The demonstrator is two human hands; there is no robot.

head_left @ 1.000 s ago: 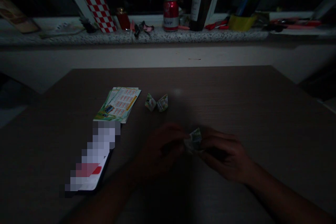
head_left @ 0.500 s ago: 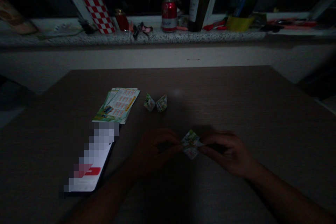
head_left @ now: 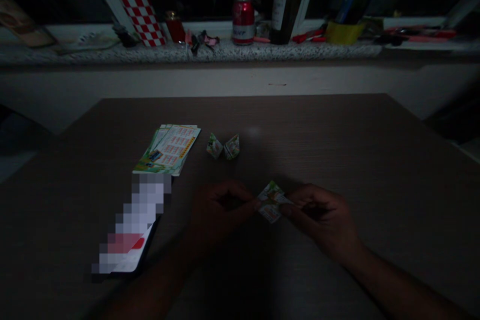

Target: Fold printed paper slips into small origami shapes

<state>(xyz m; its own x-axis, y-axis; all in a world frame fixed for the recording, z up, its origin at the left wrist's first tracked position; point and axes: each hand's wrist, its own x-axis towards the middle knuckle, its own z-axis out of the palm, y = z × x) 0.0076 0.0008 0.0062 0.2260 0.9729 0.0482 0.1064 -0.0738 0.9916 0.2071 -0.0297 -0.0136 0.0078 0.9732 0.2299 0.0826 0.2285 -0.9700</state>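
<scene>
A small folded paper (head_left: 270,205), printed green and white with reddish marks, is held diamond-wise above the table in front of me. My left hand (head_left: 221,215) pinches its left corner between thumb and forefinger. At the right corner, the thumb and fingers of my right hand (head_left: 324,217) are closed on it. Beyond my hands two folded paper pieces stand side by side: a left paper piece (head_left: 214,147) and a right paper piece (head_left: 232,147), both pointed and of similar print. Dim light hides the finer folds.
A stack of printed sheets (head_left: 170,149) lies left on the wooden table (head_left: 337,140). Nearer me is a lit phone (head_left: 131,257), its screen partly blurred. Along the granite sill (head_left: 217,54) stand a red can (head_left: 243,22), a dark bottle-like container (head_left: 287,10) and a checkered cylinder (head_left: 140,15).
The folded paper, seen edge-on and partly covered by fingers at first, has been turned and flattened into a diamond facing me. Both hands keep hold of it with small shifts.
</scene>
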